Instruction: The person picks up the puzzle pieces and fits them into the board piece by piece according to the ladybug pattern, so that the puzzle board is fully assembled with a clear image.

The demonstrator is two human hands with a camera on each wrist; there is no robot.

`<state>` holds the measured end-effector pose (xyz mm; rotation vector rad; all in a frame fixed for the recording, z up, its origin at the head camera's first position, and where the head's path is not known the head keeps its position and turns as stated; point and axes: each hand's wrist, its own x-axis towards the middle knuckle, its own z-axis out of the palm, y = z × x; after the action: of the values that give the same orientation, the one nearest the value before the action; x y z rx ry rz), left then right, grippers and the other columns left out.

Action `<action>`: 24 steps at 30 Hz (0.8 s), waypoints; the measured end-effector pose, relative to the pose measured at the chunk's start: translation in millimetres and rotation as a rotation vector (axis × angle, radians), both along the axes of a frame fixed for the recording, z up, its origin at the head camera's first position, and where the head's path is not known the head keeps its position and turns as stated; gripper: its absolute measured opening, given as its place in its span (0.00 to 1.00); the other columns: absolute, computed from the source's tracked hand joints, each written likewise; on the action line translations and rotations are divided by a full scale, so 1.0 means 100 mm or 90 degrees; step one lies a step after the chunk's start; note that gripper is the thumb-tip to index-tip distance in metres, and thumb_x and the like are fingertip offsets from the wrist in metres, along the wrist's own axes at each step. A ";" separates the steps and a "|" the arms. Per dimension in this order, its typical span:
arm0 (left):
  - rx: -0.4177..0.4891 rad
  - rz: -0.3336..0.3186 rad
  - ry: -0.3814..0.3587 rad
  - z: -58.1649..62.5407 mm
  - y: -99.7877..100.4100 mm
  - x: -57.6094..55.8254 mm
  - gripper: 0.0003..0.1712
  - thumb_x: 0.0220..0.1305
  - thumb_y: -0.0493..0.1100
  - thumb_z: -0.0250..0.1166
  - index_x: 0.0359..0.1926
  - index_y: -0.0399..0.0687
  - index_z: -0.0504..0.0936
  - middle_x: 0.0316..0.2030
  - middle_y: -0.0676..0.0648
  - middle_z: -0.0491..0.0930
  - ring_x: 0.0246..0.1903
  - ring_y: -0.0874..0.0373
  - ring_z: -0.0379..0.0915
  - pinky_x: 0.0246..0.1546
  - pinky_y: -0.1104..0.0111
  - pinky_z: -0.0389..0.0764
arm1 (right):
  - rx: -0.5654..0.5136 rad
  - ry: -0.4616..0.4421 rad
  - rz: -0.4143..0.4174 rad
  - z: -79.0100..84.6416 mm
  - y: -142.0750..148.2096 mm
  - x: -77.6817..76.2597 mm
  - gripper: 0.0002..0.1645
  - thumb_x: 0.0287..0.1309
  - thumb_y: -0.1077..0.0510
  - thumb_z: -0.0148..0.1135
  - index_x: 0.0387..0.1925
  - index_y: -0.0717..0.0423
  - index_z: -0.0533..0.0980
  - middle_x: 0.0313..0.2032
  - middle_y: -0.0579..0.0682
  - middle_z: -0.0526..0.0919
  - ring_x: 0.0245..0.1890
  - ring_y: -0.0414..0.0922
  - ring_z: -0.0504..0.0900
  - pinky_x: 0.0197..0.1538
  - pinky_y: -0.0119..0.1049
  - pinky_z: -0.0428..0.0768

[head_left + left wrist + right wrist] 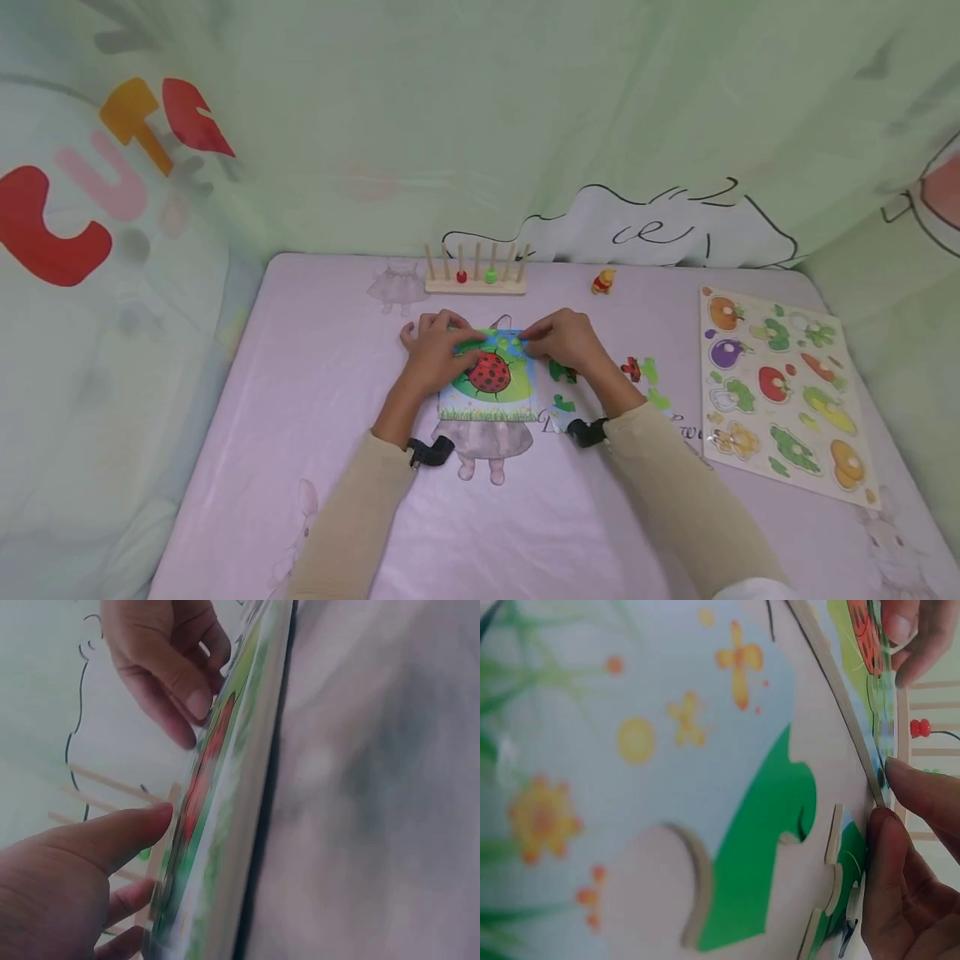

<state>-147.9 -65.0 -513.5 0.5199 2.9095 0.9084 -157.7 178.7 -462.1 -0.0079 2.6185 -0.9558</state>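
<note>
A square ladybug jigsaw puzzle (487, 408) lies in the middle of the table, showing a red spotted beetle on green above a grassy strip. On its upper left part rests my left hand (433, 354), thumb and forefinger touching the picture, other fingers spread past the edge. At the far right corner my right hand (567, 340) pinches the puzzle's edge between thumb and finger; the right wrist view shows that puzzle edge (840, 697) running into the pinch. Loose puzzle pieces (742, 862), green and pale blue, lie beneath and beside my right forearm.
Behind the puzzle stands a wooden peg rack (476, 286) with a red and a green bead. A small yellow bear figure (603, 282) is to its right. More loose pieces (648, 368) lie right of my right wrist. A vegetable puzzle board (787, 400) occupies the table's right side.
</note>
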 end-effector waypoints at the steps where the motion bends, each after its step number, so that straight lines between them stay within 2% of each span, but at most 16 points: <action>1: -0.004 -0.004 -0.002 0.01 0.02 0.00 0.16 0.68 0.59 0.67 0.55 0.71 0.87 0.56 0.51 0.74 0.62 0.44 0.59 0.66 0.30 0.42 | -0.001 0.000 0.003 0.00 0.00 0.00 0.13 0.58 0.55 0.73 0.45 0.48 0.90 0.51 0.53 0.89 0.55 0.52 0.81 0.54 0.46 0.79; 4: -0.017 -0.011 -0.008 0.03 0.09 0.00 0.18 0.67 0.60 0.68 0.57 0.73 0.86 0.56 0.51 0.73 0.61 0.44 0.59 0.66 0.30 0.42 | 0.007 0.003 0.014 0.00 -0.02 -0.01 0.12 0.57 0.55 0.74 0.45 0.48 0.90 0.52 0.54 0.89 0.56 0.52 0.81 0.52 0.45 0.80; 9: -0.042 -0.018 -0.021 0.03 0.18 -0.01 0.19 0.65 0.63 0.67 0.57 0.79 0.84 0.57 0.54 0.72 0.62 0.45 0.58 0.66 0.30 0.41 | 0.019 -0.003 -0.002 -0.01 -0.04 -0.01 0.12 0.56 0.54 0.76 0.43 0.48 0.90 0.51 0.54 0.89 0.54 0.51 0.81 0.45 0.38 0.78; 16: -0.067 -0.019 -0.024 0.04 0.25 -0.02 0.16 0.65 0.64 0.67 0.53 0.80 0.86 0.57 0.57 0.72 0.64 0.45 0.59 0.67 0.29 0.43 | 0.015 -0.003 -0.007 -0.04 -0.01 -0.01 0.11 0.56 0.53 0.76 0.42 0.47 0.90 0.51 0.53 0.89 0.55 0.52 0.81 0.50 0.42 0.80; 24: -0.087 0.013 -0.052 0.13 0.30 -0.04 0.14 0.62 0.67 0.69 0.47 0.78 0.89 0.55 0.58 0.72 0.64 0.46 0.59 0.67 0.30 0.45 | 0.009 -0.016 -0.002 -0.02 -0.01 -0.06 0.09 0.54 0.55 0.78 0.38 0.48 0.90 0.39 0.50 0.89 0.40 0.47 0.78 0.39 0.36 0.75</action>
<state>-151.7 -34.7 -500.4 0.4342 2.8808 0.7095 -163.8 177.3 -464.4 0.0119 2.6029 -0.9325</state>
